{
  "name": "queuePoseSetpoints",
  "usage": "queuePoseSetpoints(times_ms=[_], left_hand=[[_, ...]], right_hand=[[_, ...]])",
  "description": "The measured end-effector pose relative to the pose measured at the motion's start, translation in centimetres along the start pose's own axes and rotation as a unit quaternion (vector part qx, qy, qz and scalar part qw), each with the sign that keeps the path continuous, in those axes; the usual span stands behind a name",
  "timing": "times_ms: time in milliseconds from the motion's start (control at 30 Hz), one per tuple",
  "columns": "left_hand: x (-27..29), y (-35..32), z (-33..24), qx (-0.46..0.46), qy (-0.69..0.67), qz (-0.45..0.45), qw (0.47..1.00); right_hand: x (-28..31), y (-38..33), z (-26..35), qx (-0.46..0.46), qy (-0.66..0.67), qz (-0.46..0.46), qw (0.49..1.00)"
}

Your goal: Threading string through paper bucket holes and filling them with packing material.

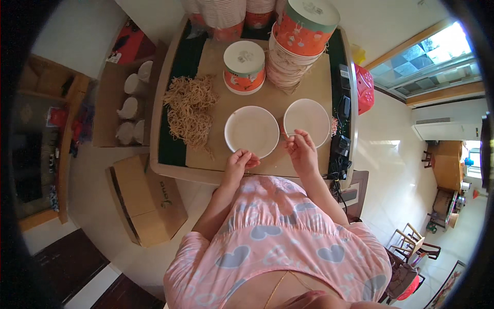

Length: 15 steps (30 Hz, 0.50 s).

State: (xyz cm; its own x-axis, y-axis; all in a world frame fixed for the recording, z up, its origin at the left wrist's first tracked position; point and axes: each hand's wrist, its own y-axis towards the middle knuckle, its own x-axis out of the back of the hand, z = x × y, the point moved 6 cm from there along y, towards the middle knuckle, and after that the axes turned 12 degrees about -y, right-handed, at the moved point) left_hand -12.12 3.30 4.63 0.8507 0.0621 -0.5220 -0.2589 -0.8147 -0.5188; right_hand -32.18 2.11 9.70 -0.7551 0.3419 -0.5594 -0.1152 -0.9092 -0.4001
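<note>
Two round white paper tubs stand open side by side before me, a left tub (pixel 251 129) and a right tub (pixel 309 119). My left hand (pixel 241 164) is closed in a pinch at the near rim of the left tub; what it holds, if anything, is too small to make out. Over the near left rim of the right tub, my right hand (pixel 301 149) pinches a thin pale strand (pixel 291 135). Left of the tubs lies a tangled heap of tan cords (pixel 190 110). An upside-down orange tub (pixel 244 64) stands beyond them.
A tall stack of orange tubs (pixel 303 36) with cords around it stands at the back right. More stacked tubs (pixel 224 18) are wrapped in plastic. Black adapters (pixel 340 147) line the table's right edge. Left, a cardboard box (pixel 105 103) holds white tubs; another box (pixel 149 198) lies below.
</note>
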Motion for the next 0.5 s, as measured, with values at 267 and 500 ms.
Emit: queuePoseSetpoints(times_ms=[267, 500], left_hand=[[1.1, 0.3, 0.1, -0.027, 0.061, -0.030, 0.997], [1.0, -0.2, -1.1, -0.053, 0.207, -0.044, 0.976]], right_hand=[[1.0, -1.1, 3.7, 0.025, -0.028, 0.016, 0.999], [0.9, -1.9, 5.0, 0.037, -0.069, 0.066, 0.995]])
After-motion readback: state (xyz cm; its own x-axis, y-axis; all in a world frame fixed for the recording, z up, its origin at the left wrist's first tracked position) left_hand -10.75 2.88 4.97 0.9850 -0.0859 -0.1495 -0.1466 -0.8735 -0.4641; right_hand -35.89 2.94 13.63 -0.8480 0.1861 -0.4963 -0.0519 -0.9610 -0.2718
